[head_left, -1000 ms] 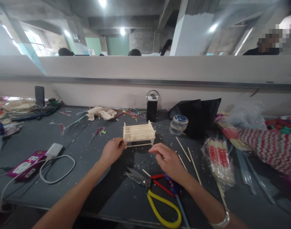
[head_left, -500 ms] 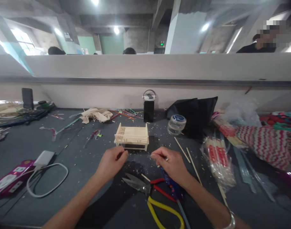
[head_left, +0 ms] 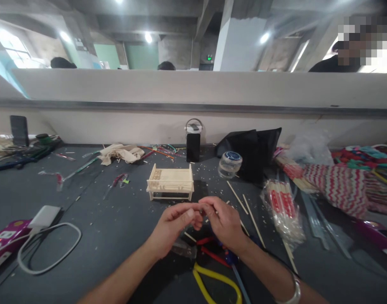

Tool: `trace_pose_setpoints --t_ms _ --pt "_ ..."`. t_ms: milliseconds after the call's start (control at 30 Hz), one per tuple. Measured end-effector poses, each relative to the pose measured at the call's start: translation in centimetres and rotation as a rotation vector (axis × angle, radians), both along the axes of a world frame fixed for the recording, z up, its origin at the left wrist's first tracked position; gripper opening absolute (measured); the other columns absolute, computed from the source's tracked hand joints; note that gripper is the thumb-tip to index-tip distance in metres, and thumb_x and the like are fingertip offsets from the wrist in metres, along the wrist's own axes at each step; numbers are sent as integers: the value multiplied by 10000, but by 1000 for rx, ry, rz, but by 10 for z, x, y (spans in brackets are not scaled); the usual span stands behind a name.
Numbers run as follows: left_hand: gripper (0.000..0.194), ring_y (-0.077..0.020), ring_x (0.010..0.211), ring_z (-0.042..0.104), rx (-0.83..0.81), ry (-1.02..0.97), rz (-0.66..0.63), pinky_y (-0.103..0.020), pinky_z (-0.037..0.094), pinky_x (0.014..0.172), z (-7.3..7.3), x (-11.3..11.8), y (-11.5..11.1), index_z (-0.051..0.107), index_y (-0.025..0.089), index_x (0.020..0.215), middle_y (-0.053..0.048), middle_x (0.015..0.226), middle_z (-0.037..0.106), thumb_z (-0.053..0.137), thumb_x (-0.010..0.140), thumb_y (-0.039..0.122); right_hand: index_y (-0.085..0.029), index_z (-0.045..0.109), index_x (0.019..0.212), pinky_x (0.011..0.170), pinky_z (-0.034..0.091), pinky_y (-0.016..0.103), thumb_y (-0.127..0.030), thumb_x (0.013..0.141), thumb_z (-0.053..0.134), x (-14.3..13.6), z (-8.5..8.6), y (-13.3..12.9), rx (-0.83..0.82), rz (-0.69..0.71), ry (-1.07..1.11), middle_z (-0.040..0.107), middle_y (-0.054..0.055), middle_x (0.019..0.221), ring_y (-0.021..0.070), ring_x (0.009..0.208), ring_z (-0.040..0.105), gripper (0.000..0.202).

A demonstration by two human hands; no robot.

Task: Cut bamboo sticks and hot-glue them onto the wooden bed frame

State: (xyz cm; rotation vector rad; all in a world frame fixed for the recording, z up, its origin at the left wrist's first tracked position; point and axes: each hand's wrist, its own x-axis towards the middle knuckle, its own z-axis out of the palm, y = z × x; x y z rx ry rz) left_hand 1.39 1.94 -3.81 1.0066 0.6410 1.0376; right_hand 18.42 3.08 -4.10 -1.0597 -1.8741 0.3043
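The small wooden frame [head_left: 170, 182] stood on the dark table [head_left: 117, 236], just beyond the hands and apart from them. The left hand [head_left: 177, 226] and right hand [head_left: 223, 219] met with fingers curled and fingertips together; whether they pinched anything could not be told. Below their grip lay scissors [head_left: 216, 280] with red and yellow handles; a lidded jar [head_left: 230, 164] stood beyond, to the right.

Worktop [head_left: 111, 249] count: one left hand [head_left: 173, 226], one right hand [head_left: 227, 223], one miniature wooden bed [head_left: 171, 175], one pair of scissors [head_left: 217, 275], one glue gun [head_left: 231, 257], one lidded jar [head_left: 230, 165], one stick packet [head_left: 282, 204], one charger [head_left: 46, 216] and two phones [head_left: 193, 147] are showing.
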Motion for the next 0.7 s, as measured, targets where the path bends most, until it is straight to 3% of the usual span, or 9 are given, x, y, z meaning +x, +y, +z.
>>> trace_pose_setpoints --t_ms 100,200,300,433,567,700 --pt "144 -127 654 546 92 115 147 -265 436 684 0 -10 6 656 156 813 -10 668 614 646 788 298 -220 525 880 595 442 230 -277 965 378 0 5 1 -112 -74 63 576 -40 612 121 547 566 180" --pt "274 -104 557 425 126 213 348 -248 418 609 2 -20 15 447 186 600 37 556 420 538 823 316 -230 465 775 582 402 246 -292 967 316 2 7 2 -74 -131 31 496 -34 598 132 566 521 252" --pt "369 -100 491 294 134 306 494 -247 392 524 3 -27 22 247 215 560 53 542 243 408 866 345 -236 393 663 560 361 252 -295 970 291 6 8 2 1 -171 -10 440 -35 582 124 543 468 329" --pt "412 -101 487 261 156 367 580 -244 347 492 0 -31 25 250 218 563 58 539 224 412 887 415 -235 380 625 555 349 250 -320 970 339 16 13 3 45 -239 -29 425 -42 550 119 527 450 357" --pt "356 -111 560 360 300 507 556 -239 333 542 -4 -33 22 413 193 612 41 576 365 433 899 403 -227 493 754 600 409 255 -345 954 385 36 24 5 68 -341 37 533 -15 650 138 602 528 256" --pt "181 -131 668 480 537 746 272 -242 378 629 -6 -35 23 582 172 762 6 694 532 500 870 292 -218 570 939 658 483 270 -310 926 441 54 22 -7 -23 -281 -90 645 30 822 161 714 616 159"
